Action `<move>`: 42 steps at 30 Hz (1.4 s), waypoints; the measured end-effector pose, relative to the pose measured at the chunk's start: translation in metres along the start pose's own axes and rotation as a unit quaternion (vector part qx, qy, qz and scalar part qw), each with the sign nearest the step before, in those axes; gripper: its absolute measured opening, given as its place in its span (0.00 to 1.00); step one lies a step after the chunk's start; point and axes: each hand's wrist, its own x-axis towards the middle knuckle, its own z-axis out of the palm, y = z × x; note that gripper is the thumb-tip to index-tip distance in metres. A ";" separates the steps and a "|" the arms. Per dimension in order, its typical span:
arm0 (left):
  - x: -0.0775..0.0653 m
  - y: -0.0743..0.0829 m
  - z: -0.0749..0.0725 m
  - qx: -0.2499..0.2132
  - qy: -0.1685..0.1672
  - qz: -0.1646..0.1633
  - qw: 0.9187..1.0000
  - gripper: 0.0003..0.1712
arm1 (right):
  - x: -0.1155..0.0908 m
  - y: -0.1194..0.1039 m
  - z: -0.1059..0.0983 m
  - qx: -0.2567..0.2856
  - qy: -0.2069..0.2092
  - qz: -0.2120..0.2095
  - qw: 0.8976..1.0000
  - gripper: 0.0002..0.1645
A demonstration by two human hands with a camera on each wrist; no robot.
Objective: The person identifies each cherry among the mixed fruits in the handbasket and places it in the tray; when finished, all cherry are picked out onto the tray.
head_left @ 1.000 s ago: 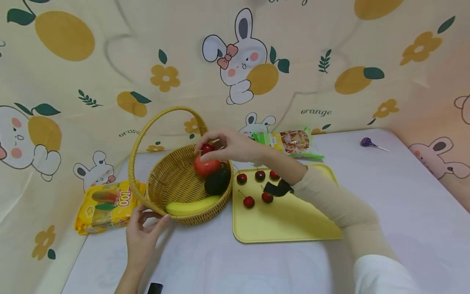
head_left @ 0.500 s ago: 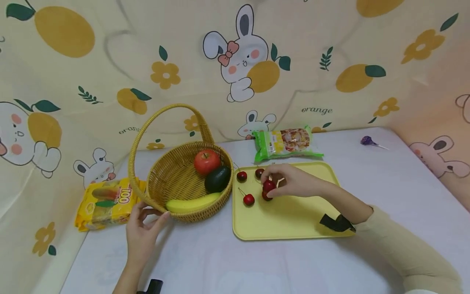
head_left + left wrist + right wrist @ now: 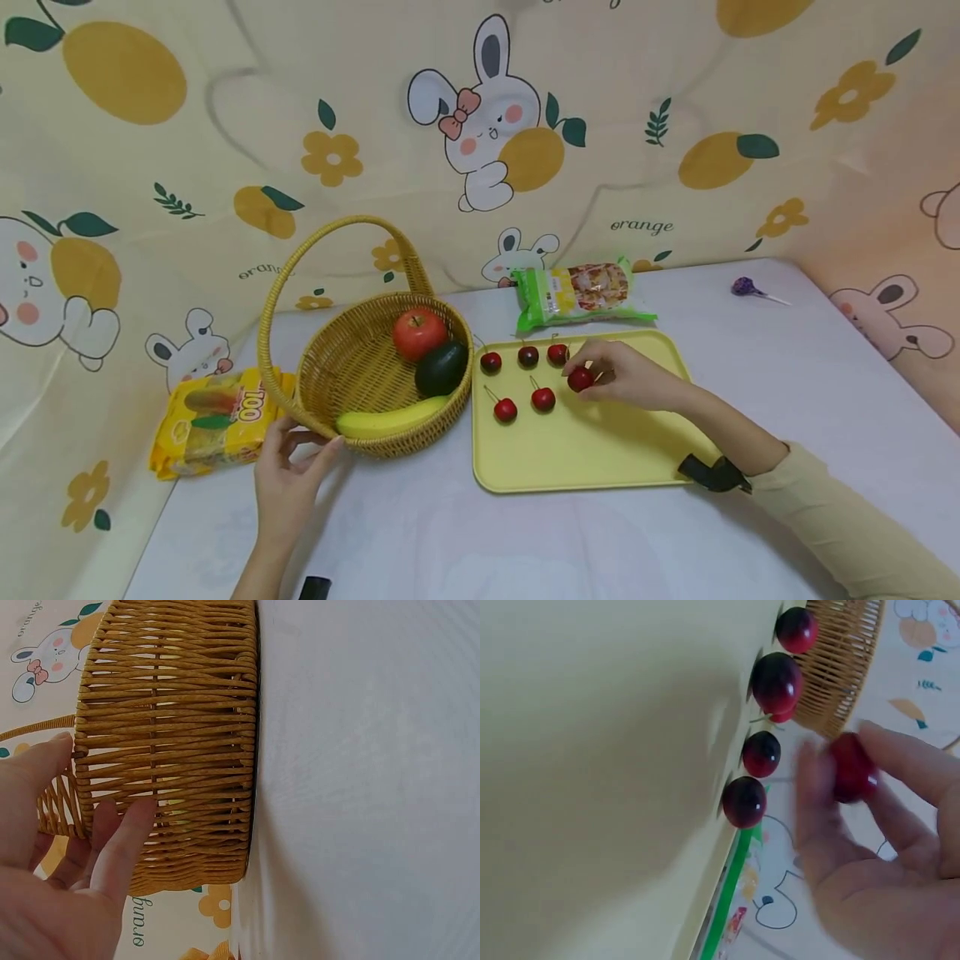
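Observation:
In the head view my right hand (image 3: 626,377) pinches a dark red cherry (image 3: 581,379) between thumb and fingertips, over the yellow tray (image 3: 585,467). The right wrist view shows that cherry (image 3: 852,768) raised off the tray, the hand slightly blurred. Several stemmed cherries lie on the tray's left half, among them a front-left cherry (image 3: 506,410). My left hand (image 3: 288,479) holds the rim of the wicker basket (image 3: 352,358) near the handle's front base. Inside the basket sit a red apple (image 3: 419,334), a dark green avocado (image 3: 441,369) and a banana (image 3: 393,418).
A yellow snack packet (image 3: 213,425) lies left of the basket, partly behind its handle. Behind the tray is a green-edged food packet (image 3: 581,292). A purple lollipop (image 3: 745,287) lies at the back right of the white table (image 3: 450,542). A printed cloth backdrop (image 3: 337,83) rises behind.
My right hand has carried the cherry from over the basket's apple rightward to the tray, then a little farther right. My left hand stays at the basket rim.

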 end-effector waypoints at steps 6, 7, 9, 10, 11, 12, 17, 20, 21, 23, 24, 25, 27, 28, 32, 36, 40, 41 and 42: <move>0.000 0.000 -0.001 -0.005 0.003 -0.004 1.000 0.31 | 0.001 0.006 0.005 -0.028 -0.024 0.000 0.999 0.16; 0.000 -0.001 -0.001 -0.009 0.004 -0.004 1.000 0.31 | 0.001 0.007 0.005 -0.031 -0.025 0.001 0.999 0.16; 0.000 -0.001 -0.001 -0.009 0.005 -0.003 1.000 0.31 | 0.002 0.008 0.006 -0.036 -0.028 0.001 0.999 0.16; 0.000 -0.001 -0.001 -0.011 0.006 -0.002 1.000 0.31 | 0.002 0.009 0.007 -0.038 -0.030 0.002 0.999 0.15; 0.000 0.000 -0.001 -0.009 0.006 -0.003 1.000 0.31 | 0.003 0.009 0.007 -0.041 -0.032 0.003 0.999 0.15; 0.000 -0.001 -0.001 -0.012 0.006 -0.003 1.000 0.31 | 0.003 0.010 0.008 -0.044 -0.034 0.005 0.998 0.15; 0.001 0.001 -0.002 -0.001 0.004 -0.001 1.000 0.31 | 0.003 0.010 0.009 -0.068 -0.042 0.002 0.997 0.14; 0.001 0.001 -0.002 0.000 0.002 0.005 1.000 0.31 | 0.003 0.009 0.009 -0.076 -0.046 0.000 0.996 0.14; 0.001 0.000 -0.002 -0.004 0.002 0.008 1.000 0.31 | 0.003 0.008 0.009 -0.077 -0.047 0.002 0.996 0.14; 0.001 -0.001 -0.002 -0.007 0.001 0.011 1.000 0.31 | 0.003 0.008 0.009 -0.075 -0.048 0.006 0.996 0.14; 0.002 -0.001 -0.003 -0.008 0.001 0.014 1.000 0.31 | 0.004 0.009 0.010 -0.074 -0.049 0.008 0.996 0.14; 0.002 -0.001 -0.003 -0.007 0.001 0.014 1.000 0.31 | 0.004 0.009 0.010 -0.073 -0.050 0.010 0.996 0.14; 0.002 -0.002 -0.003 -0.006 0.003 0.016 1.000 0.31 | 0.004 0.009 0.011 -0.072 -0.050 0.012 0.996 0.15; 0.002 -0.002 -0.002 -0.006 0.003 0.016 1.000 0.31 | 0.004 0.009 0.011 -0.072 -0.050 0.015 0.996 0.15; 0.001 -0.003 -0.002 -0.007 0.003 0.017 1.000 0.31 | 0.001 0.000 0.011 -0.115 -0.029 0.022 0.993 0.18; 0.001 -0.002 -0.002 -0.003 0.002 0.014 1.000 0.31 | -0.008 -0.020 0.014 -0.271 0.038 0.009 0.962 0.26; 0.001 0.000 -0.002 -0.002 0.006 0.006 1.000 0.31 | -0.018 -0.039 0.026 -0.409 0.062 0.011 0.910 0.42; 0.001 0.002 -0.002 0.008 0.008 0.004 1.000 0.31 | -0.020 -0.042 0.030 -0.426 0.055 0.013 0.903 0.45; 0.000 0.004 -0.002 0.023 0.012 0.003 1.000 0.31 | -0.021 -0.044 0.035 -0.436 0.047 0.011 0.899 0.46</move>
